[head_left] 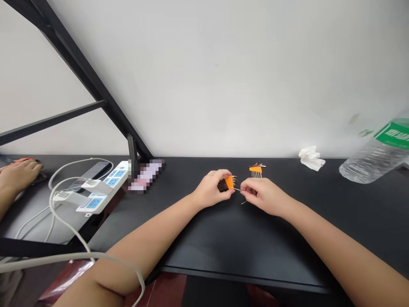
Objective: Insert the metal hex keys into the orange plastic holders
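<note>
My left hand [214,189] is closed around an orange hex key holder [229,182] with several keys in it, their bent ends showing on its right. Between the thumb and fingers of my right hand [259,194] is a thin silver hex key [237,189]; its far end meets the lower edge of the orange holder. I cannot tell how deep it sits there. Just below my right fingertips shows a short thin metal end [244,202]. Behind my right hand a second orange hex key holder [255,169], also filled with several keys, lies on the black table [249,243].
A crumpled white tissue [311,158] lies near the wall. To the right, a clear bottle [367,160] with a green label leans over. At left are a white power strip [110,185] with cables, a black metal frame [96,91] and another person's hand [21,175].
</note>
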{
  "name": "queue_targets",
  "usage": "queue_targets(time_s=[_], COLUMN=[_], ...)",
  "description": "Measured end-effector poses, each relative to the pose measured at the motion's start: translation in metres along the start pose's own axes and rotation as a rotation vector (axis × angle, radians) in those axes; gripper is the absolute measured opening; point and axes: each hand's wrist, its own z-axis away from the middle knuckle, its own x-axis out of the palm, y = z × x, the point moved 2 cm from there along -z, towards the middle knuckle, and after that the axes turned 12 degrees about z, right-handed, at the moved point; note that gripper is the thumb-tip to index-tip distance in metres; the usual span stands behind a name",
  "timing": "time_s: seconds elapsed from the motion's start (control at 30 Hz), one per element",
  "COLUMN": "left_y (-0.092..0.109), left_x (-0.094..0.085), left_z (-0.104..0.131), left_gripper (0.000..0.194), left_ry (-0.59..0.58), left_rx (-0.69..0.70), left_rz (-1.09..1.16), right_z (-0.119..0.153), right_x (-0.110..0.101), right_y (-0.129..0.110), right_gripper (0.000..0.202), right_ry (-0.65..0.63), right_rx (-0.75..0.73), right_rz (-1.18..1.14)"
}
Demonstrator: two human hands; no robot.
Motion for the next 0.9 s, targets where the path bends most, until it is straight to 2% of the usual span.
queue_targets(time_s=[0.13,0.33,0.7,0.9], left_y=[0.0003,0.0007,-0.0013,-0.0005], left_x=[0.0001,0.0002,-0.0006,-0.0009], left_z=[0.0006,0.0006,0.0019,0.0013], left_gripper=[0.047,0.046,0.048,0.048], left_ry=[0.009,0.006,0.022,0.001], left_rx=[0.012,0.021,0.001,0.003], left_rz=[0.017,0.038,0.065,0.059], right_z=[0.0003,0.0005,0.0023,0.0039], right_x=[0.0007,0.0032,0.001,0.0006], right_y=[0.0009,0.0036,0.0059,0.0069], right_gripper=[0.013,0.017,0.019,0.026], right_ry=[0.047,0.053,0.09,0.084], right_rx=[-0.026,-0.07,-0.066,-0.102], right_rz=[0.072,0.123,0.178,0.356])
